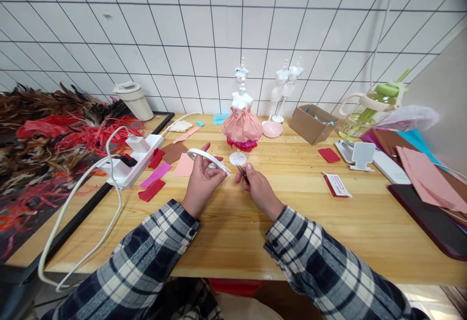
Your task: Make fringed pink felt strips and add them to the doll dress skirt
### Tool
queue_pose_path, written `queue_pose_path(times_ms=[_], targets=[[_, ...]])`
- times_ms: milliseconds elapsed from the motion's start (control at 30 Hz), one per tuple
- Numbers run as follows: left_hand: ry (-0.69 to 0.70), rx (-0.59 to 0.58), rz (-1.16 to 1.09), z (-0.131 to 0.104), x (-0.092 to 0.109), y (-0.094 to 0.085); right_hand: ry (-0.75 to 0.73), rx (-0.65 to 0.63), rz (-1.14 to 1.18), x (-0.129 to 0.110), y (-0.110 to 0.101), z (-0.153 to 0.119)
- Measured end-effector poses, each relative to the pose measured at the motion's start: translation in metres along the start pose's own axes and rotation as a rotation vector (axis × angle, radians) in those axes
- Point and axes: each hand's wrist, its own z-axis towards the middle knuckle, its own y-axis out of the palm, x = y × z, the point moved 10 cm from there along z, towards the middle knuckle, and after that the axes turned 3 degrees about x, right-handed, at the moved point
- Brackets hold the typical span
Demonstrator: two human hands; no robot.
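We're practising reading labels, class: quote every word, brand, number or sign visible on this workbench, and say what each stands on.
No text can be read for certain.
Label on the red packet: printed, but too small to read.
Clear bottle: pale marks low on its side, too blurred to read.

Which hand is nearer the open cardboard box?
The right. The right hand, gripping a dark pointed tool, is in front of the cardboard box and to its left; the left hand, holding white tape, is farther left.
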Motion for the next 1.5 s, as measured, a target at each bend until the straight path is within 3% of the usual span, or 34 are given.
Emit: queue_pose_path(times_ms=[200, 367, 900, 1500], targets=[[0.015, -0.031, 0.072, -0.002, 0.003, 0.006, -0.036, -0.133, -0.284, -0.004, 0.014, -0.004], [0.009, -0.06, 0.079, -0.002, 0.0, 0.009, -0.041, -0.164, -0.328, -0.004, 0.017, -0.003], [-0.003, -0.075, 0.064, -0.008, 0.0, 0.016, -0.114, -0.098, -0.293, -0.004, 0.022, -0.004], [-0.059, -0.043, 0.073, -0.007, -0.002, 0.006, -0.132, -0.112, -0.388, -0.005, 0.021, -0.002]])
